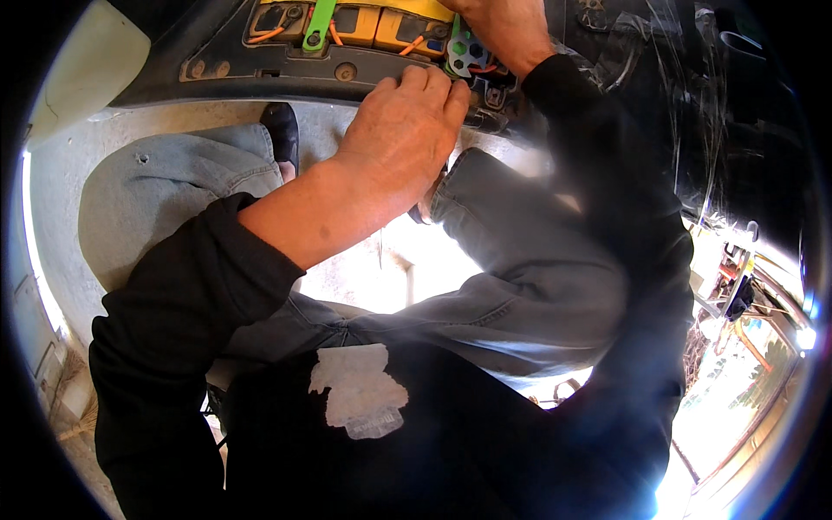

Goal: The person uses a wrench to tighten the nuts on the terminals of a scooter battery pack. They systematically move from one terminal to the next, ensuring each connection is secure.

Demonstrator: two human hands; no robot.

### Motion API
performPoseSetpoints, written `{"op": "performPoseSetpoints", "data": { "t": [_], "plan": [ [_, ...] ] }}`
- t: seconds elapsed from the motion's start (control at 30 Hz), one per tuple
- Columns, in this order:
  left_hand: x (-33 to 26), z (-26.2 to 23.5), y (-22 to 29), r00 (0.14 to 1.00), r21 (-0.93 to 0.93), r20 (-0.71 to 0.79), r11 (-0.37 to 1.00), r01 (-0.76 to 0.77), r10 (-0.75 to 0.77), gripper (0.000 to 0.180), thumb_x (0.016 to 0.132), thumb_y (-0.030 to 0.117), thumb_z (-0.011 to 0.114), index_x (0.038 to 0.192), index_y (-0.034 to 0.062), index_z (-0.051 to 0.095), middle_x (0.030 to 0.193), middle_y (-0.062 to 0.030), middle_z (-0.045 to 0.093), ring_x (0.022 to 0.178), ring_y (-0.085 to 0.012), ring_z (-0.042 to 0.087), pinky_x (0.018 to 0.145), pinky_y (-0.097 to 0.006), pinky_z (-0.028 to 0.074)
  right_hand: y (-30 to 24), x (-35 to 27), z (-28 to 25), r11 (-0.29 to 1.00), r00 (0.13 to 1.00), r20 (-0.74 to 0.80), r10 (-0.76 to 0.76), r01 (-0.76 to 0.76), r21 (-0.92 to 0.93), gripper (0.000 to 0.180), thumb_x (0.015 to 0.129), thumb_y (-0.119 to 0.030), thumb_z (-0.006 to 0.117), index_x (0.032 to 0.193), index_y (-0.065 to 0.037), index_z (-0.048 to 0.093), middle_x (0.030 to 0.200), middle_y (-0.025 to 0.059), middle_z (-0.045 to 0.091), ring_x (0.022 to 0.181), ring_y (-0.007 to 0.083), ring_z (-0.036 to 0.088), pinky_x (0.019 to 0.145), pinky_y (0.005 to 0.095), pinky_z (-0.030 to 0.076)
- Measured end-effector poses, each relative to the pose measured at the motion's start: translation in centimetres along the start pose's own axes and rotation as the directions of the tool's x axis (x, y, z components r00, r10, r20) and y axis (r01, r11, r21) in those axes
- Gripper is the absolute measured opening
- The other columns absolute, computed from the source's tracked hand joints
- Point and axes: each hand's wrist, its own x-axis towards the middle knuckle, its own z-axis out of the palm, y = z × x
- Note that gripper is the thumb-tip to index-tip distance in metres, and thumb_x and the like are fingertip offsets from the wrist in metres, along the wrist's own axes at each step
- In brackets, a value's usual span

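Concrete floor point(78, 173) is lying pale beneath our knees while we are crouching at the lower edge of a dark vehicle panel point(260, 78), where yellow battery modules point(381, 22) are sitting in an open bay. We are curling our left hand point(407, 121) closed, fingertips pressing on the dark connector point(494, 91) at the bay's lower right corner; what they pinch we cannot tell. Our right hand point(507, 30) is closing just above on the green bracket point(466, 54), nearer to it.

The left hand point(407, 130) hides whatever its curled fingertips press; the right hand point(503, 30) is cut off above.
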Motion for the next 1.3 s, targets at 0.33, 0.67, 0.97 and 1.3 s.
{"op": "performPoseSetpoints", "data": {
  "t": [0.33,0.67,0.97,1.3],
  "plan": [
    [0.3,0.5,0.0,0.997,0.090,0.071,0.995,0.031,-0.038,0.056,0.079,0.020,0.072,0.131,0.0018,0.061,0.115,-0.0084,0.059,0.111,-0.0240,0.056,0.083,-0.033,0.049,0.1,-0.8,1.4,0.991,0.992,-0.058,0.113,-0.109,0.074,0.034,0.079,-0.022,0.083,0.087,0.009,0.069,0.086,0.0321,0.068,0.083,0.0466,0.068,0.075,0.0517,0.055],
    [0.6,0.7,0.2,0.995,0.082,0.081,0.995,0.058,-0.065,0.054,0.081,0.018,0.071,0.131,0.0022,0.061,0.116,-0.0078,0.059,0.112,-0.0245,0.055,0.081,-0.035,0.048,1.5,-1.6,2.9,0.995,0.984,-0.180,0.001,0.017,0.095,0.033,0.079,-0.021,0.081,0.087,0.008,0.065,0.089,0.0312,0.065,0.086,0.0476,0.065,0.077,0.0537,0.053],
    [0.8,0.8,0.0,0.997,0.076,0.038,0.995,0.060,-0.063,0.059,0.081,0.016,0.071,0.137,0.0018,0.059,0.117,-0.0092,0.059,0.113,-0.0260,0.055,0.082,-0.036,0.049,1.1,-1.9,2.4,0.997,0.982,-0.172,0.075,-0.072,0.021,0.037,0.081,-0.028,0.078,0.089,0.006,0.067,0.091,0.0310,0.066,0.086,0.0467,0.066,0.076,0.0528,0.054],
    [1.6,-0.1,0.3,0.990,0.036,0.107,0.995,0.089,-0.093,0.057,0.087,0.018,0.074,0.140,0.0035,0.059,0.122,-0.0146,0.057,0.117,-0.0318,0.056,0.085,-0.041,0.053,1.8,-2.6,0.2,0.993,0.985,-0.149,0.086,-0.096,-0.066,0.045,0.083,-0.031,0.078,0.104,0.008,0.066,0.091,0.0305,0.067,0.086,0.0451,0.068,0.076,0.0510,0.055]
  ]
}}
